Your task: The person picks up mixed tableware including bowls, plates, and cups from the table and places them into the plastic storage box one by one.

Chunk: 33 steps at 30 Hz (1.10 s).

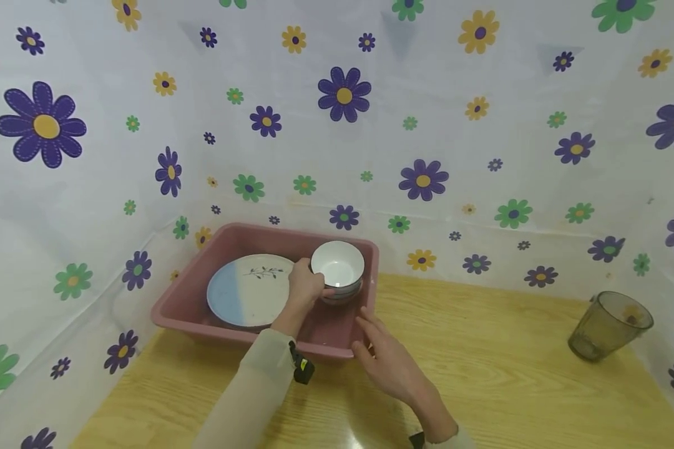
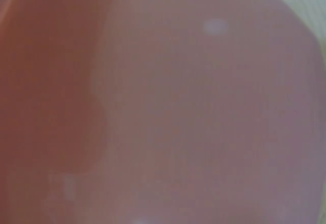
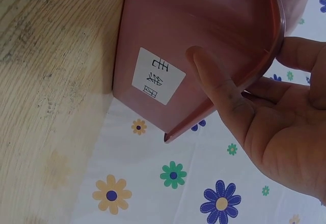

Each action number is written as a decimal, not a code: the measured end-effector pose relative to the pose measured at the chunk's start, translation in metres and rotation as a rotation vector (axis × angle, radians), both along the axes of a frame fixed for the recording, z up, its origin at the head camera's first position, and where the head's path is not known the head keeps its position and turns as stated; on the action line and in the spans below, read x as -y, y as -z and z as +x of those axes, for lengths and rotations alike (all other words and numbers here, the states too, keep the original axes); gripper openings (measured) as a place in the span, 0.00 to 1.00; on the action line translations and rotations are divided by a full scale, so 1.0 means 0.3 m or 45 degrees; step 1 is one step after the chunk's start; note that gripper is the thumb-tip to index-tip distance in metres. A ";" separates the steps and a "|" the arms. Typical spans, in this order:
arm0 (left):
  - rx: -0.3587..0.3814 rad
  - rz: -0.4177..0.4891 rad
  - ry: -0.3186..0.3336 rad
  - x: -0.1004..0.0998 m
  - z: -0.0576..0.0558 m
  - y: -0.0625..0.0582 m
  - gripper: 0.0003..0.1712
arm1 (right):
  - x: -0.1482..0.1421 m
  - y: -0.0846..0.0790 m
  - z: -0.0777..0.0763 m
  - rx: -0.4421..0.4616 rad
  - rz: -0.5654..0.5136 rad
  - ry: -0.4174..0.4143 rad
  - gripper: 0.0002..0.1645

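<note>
In the head view a pink plastic basin [image 1: 320, 349] stands on the table. Inside its right part sits a stack of white bowls [image 1: 338, 265], and my left hand [image 1: 304, 288] grips the stack from the left, thumb at the top bowl's rim. A large plate [image 1: 258, 287], part blue and part cream with a leaf sprig, lies to the left in the same basin. My right hand [image 1: 390, 358] is at the basin's front right corner, fingers loosely spread by the rim. The right wrist view shows its thumb outside the labelled wall. The left wrist view is a pinkish blur.
To the right a tinted glass mug [image 1: 606, 327] stands on the wooden table [image 1: 483, 362]. A flowered white sheet [image 1: 326, 149] rises behind and at both sides, close to the basin's back. A white label [image 3: 158, 76] is stuck on the basin's outside.
</note>
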<state>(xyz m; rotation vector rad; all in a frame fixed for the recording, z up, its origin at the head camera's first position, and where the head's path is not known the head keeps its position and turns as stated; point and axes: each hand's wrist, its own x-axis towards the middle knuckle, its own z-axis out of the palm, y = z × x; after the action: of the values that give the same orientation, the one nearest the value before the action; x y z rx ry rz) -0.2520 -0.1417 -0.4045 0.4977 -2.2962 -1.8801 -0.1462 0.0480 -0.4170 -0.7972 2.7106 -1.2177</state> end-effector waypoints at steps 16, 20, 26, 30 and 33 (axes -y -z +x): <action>-0.013 -0.243 -0.034 -0.012 -0.005 0.002 0.26 | -0.005 0.001 -0.005 -0.003 -0.019 -0.006 0.30; 0.006 -0.315 -0.028 -0.014 -0.003 0.010 0.25 | -0.005 0.004 -0.001 -0.006 -0.013 -0.011 0.30; 0.008 -0.377 -0.017 -0.015 0.001 0.011 0.26 | -0.007 0.009 0.000 0.004 -0.010 -0.015 0.30; 0.006 -0.436 -0.016 -0.013 0.002 0.016 0.26 | -0.007 0.007 0.000 -0.003 0.000 -0.007 0.31; 0.006 -0.449 0.003 -0.014 0.001 0.016 0.27 | -0.008 0.006 0.000 -0.012 0.005 -0.002 0.30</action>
<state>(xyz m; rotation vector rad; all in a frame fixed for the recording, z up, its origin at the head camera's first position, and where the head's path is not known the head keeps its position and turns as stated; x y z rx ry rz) -0.2518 -0.1374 -0.4094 0.4494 -2.5528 -1.4256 -0.1463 0.0504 -0.4187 -0.8068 2.7186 -1.2104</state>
